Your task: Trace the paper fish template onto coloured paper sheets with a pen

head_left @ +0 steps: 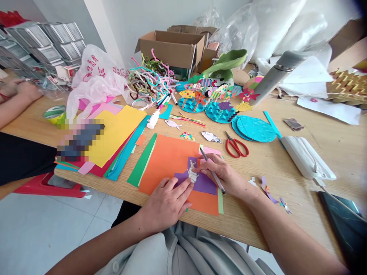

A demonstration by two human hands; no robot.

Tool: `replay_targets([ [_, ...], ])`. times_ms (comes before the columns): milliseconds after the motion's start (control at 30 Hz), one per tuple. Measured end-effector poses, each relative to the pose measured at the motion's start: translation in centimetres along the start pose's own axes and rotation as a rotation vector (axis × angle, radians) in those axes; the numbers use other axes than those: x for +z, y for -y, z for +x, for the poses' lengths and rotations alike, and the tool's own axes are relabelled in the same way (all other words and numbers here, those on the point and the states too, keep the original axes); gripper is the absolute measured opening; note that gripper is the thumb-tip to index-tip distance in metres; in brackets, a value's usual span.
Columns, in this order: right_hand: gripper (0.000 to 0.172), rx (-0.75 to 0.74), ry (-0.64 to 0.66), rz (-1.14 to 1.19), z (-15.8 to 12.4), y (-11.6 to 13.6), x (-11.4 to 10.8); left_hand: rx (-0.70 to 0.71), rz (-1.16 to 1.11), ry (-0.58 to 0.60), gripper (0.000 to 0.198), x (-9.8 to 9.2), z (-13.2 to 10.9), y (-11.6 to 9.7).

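My left hand [168, 200] lies on an orange paper sheet [169, 160], its fingertips pressing the edge of a purple paper piece [205, 184]. A small white paper fish cutout [192, 173] rests on the purple piece between both hands. My right hand [222, 173] grips a grey pen [212, 171] while its fingertips hold the cutout down. Under the orange sheet, green paper [142, 162] sticks out at the left.
Red scissors [236, 147] lie just beyond my right hand. A stack of coloured papers [114, 133], a glue bottle [153, 119], teal paper plates with fish [222, 110], pipe cleaners [147, 78], cardboard boxes [172, 47] and a white power strip [306, 156] crowd the table. Another person's arm [17, 95] rests at far left.
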State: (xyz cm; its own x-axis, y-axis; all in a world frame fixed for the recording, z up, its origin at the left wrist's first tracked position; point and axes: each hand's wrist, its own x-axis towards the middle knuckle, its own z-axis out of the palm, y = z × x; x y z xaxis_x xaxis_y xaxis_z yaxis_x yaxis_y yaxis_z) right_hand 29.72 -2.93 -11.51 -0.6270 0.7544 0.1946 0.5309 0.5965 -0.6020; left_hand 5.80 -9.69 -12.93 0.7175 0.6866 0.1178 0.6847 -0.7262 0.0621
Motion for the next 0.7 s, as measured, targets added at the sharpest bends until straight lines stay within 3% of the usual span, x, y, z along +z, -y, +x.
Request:
replay_targets([
  [700,0.026,0.008,-0.048,0.005,-0.04,-0.16,0.45,-0.004,-0.009,-0.006,0.047,-0.24,0.03,-0.09],
])
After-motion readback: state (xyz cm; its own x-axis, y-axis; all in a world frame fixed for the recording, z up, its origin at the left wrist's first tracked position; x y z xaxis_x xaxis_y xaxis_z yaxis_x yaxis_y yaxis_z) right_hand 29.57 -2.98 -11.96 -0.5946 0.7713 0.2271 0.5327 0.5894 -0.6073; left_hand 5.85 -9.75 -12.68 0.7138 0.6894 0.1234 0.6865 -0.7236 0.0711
